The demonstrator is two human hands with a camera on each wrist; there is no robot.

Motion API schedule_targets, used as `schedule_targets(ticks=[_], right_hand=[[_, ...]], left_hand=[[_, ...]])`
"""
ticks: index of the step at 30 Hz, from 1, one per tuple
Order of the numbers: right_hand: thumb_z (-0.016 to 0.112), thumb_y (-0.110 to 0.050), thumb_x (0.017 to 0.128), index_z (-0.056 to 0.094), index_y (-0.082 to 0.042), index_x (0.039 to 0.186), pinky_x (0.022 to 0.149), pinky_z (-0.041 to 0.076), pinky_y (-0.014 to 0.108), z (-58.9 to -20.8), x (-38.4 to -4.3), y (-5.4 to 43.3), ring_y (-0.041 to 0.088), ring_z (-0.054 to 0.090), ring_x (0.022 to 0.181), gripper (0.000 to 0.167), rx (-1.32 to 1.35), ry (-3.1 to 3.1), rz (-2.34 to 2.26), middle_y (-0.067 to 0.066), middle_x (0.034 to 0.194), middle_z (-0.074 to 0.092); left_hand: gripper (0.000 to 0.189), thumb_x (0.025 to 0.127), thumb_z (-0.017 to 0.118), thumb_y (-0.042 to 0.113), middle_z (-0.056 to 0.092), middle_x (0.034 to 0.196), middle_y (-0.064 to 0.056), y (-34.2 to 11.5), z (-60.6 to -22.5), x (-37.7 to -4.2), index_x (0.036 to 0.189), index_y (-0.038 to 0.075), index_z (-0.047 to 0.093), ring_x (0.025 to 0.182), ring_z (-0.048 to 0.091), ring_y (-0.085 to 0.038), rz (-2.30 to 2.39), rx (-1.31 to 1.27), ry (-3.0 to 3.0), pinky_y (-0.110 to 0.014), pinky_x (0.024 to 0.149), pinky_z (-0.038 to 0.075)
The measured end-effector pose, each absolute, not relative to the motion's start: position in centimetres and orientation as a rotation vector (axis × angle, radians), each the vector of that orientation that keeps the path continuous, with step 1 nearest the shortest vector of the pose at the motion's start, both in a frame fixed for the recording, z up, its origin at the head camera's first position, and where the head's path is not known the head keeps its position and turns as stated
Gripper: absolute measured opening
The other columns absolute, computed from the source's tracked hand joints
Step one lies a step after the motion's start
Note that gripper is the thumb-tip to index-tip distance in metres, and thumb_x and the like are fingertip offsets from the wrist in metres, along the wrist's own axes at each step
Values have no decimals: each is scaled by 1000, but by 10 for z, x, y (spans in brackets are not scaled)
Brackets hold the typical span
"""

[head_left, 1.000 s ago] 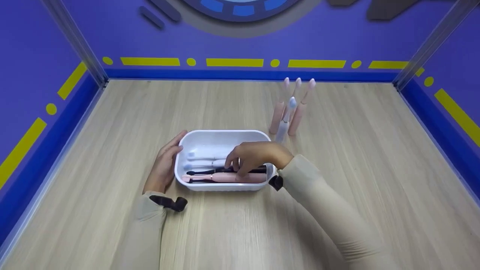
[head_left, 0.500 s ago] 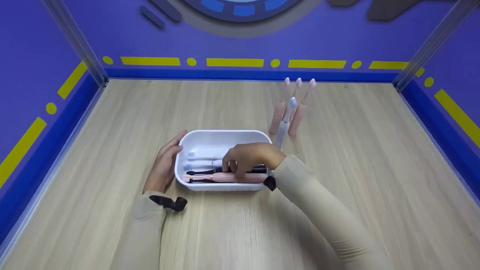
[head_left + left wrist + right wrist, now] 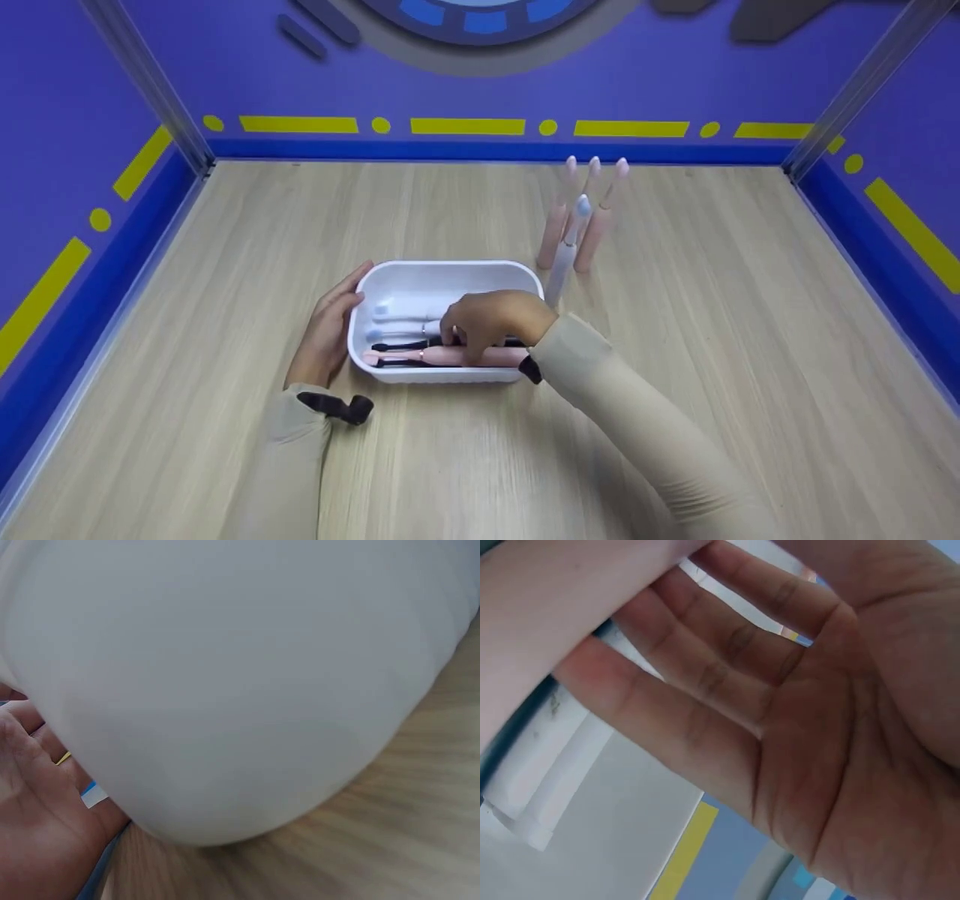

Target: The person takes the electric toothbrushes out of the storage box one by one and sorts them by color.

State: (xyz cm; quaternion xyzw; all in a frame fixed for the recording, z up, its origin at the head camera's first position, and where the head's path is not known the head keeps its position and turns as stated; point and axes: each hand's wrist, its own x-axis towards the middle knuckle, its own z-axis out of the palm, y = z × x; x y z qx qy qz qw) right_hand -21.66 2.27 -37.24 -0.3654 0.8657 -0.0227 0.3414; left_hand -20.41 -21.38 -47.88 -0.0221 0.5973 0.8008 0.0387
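Slightly, the right hand point(image 3: 489, 321) has shifted left and inward over the past second, settling on the pink brush point(image 3: 445, 355); the brush has barely moved and lies low in the box point(image 3: 431, 279), so any lifting looks not yet begun. The fingers curl around its handle, apparently grasping it. The left hand point(image 3: 324, 330) is loosely spread, fingers fairly straight, touching the box's left end. Beside the pink brush lie 2 white brushes point(image 3: 397, 328) and 2 black brushes point(image 3: 399, 346); 4 upright brushes point(image 3: 595, 234) stand on the tabletop point(image 3: 450, 457).
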Motion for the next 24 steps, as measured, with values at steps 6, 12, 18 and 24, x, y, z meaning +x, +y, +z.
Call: schedule_targets(ticks=[6, 12, 18, 24], right_hand=[[67, -12, 83, 66, -15, 106, 58, 42, 25, -373, -216, 21, 12, 50, 73, 24, -964, 2260, -18, -3, 86, 56], [67, -9, 80, 67, -15, 100, 57, 39, 25, -373, -214, 22, 11, 49, 69, 21, -980, 2284, -54, -5, 82, 54], [68, -9, 80, 67, -13, 99, 57, 38, 25, -372, -213, 22, 11, 48, 68, 19, -992, 2297, -43, -6, 79, 52], [67, -8, 80, 64, -12, 91, 54, 35, 25, -372, -213, 22, 11, 45, 66, 12, -974, 2279, -23, -6, 72, 48]], left_hand=[[52, 96, 33, 2, 27, 159, -4, -214, -479, -204, 148, 4, 34, 148, 18, -13, 2443, -60, 1840, -27, 122, 14], [52, 96, 33, 0, 27, 159, -6, -215, -480, -203, 148, 1, 33, 148, 18, -14, 2468, -48, 1814, -28, 122, 15], [52, 96, 32, 0, 27, 158, -7, -215, -479, -203, 148, 0, 33, 147, 21, -15, 2487, -43, 1786, -29, 122, 17], [52, 96, 33, 0, 27, 158, -7, -215, -479, -203, 148, 0, 33, 147, 22, -16, 2497, -46, 1767, -28, 121, 18]])
